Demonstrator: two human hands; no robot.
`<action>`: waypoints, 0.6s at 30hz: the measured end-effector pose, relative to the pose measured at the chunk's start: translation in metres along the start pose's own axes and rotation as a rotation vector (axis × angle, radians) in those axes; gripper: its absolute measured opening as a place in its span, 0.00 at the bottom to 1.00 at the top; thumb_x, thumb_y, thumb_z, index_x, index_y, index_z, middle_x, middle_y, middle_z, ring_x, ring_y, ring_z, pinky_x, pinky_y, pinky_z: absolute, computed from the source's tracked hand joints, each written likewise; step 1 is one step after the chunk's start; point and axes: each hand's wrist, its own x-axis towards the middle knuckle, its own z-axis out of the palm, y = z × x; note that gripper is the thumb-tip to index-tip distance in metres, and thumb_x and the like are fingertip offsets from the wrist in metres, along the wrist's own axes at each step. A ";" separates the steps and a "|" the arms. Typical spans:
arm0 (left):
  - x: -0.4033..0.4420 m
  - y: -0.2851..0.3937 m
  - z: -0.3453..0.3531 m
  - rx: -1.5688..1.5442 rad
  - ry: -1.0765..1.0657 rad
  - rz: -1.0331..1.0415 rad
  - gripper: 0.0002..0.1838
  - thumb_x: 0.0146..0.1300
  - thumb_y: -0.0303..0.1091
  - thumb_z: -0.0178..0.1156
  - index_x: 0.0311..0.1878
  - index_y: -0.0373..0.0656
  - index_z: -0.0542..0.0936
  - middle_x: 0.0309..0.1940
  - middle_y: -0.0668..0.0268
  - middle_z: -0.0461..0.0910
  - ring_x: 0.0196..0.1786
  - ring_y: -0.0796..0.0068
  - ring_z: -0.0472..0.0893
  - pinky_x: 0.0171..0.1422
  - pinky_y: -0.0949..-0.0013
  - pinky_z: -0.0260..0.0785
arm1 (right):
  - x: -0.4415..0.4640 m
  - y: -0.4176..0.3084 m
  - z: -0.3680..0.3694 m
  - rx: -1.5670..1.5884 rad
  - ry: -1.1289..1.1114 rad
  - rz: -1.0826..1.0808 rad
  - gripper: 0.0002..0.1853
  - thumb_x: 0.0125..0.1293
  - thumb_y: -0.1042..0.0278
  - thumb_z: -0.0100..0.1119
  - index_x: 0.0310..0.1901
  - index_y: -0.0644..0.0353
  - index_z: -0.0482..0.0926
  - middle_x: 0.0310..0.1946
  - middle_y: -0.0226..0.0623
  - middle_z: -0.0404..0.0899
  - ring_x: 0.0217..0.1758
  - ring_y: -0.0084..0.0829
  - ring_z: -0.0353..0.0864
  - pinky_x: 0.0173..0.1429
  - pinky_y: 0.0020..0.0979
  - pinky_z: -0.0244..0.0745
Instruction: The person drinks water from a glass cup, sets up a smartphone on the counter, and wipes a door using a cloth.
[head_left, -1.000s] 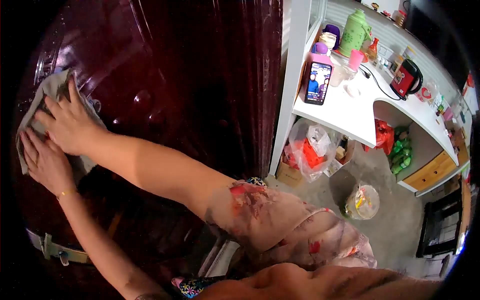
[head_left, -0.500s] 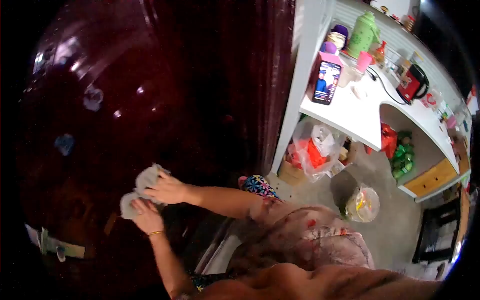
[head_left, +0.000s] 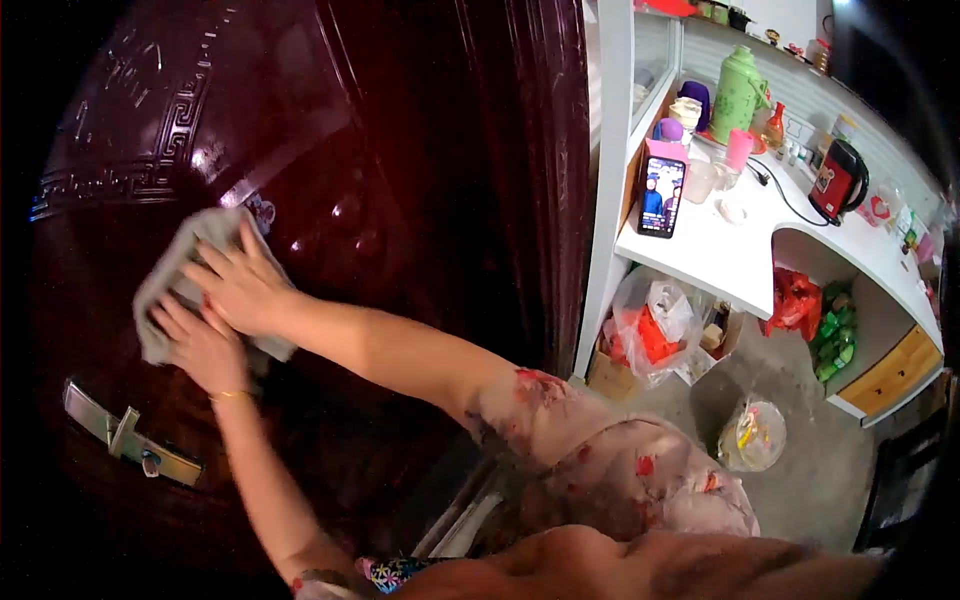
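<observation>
A grey cloth (head_left: 185, 255) lies spread against a dark red, glossy door (head_left: 400, 180) with raised moulded patterns. My right hand (head_left: 245, 285) presses on the cloth, its fingers stretched out and spread. Just below it, my left hand (head_left: 205, 350), with a thin gold bracelet at the wrist, also lies flat on the cloth's lower part. The two hands touch or overlap slightly. Beside the cloth's upper right corner shows a small bluish mark or sticker (head_left: 262, 210). The metal door handle (head_left: 125, 432) is below and left of my hands.
To the right stands a white counter (head_left: 690, 255) with a propped phone (head_left: 662, 195), a green thermos (head_left: 735, 95) and a red kettle (head_left: 838, 182). Below it are plastic bags (head_left: 655, 325), and a lined bin (head_left: 752, 437) stands on the floor.
Both hands and the cloth have moved up and left across the door. The cloth, bunched before, now appears more spread out. The view has shifted, bringing the handle and moulding into clearer sight.
</observation>
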 end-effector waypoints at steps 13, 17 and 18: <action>-0.023 -0.021 0.025 0.008 -0.090 0.009 0.28 0.68 0.46 0.43 0.66 0.39 0.60 0.64 0.47 0.63 0.65 0.47 0.63 0.64 0.51 0.61 | -0.010 0.015 0.040 -0.130 0.131 -0.117 0.22 0.55 0.59 0.55 0.52 0.52 0.73 0.49 0.38 0.72 0.39 0.40 0.76 0.69 0.61 0.40; -0.106 -0.006 0.020 -0.024 -0.330 0.017 0.30 0.68 0.49 0.44 0.64 0.35 0.62 0.61 0.42 0.65 0.63 0.42 0.66 0.60 0.51 0.65 | -0.100 0.018 0.050 -0.237 -0.069 -0.113 0.15 0.52 0.61 0.56 0.44 0.49 0.77 0.36 0.27 0.74 0.33 0.36 0.76 0.69 0.61 0.41; -0.120 0.002 0.013 -0.049 -0.610 -0.091 0.29 0.68 0.48 0.45 0.64 0.36 0.62 0.61 0.42 0.65 0.63 0.43 0.67 0.60 0.50 0.65 | -0.120 0.021 0.051 -0.270 -0.134 -0.151 0.15 0.52 0.61 0.56 0.43 0.49 0.77 0.34 0.26 0.74 0.32 0.36 0.76 0.69 0.60 0.42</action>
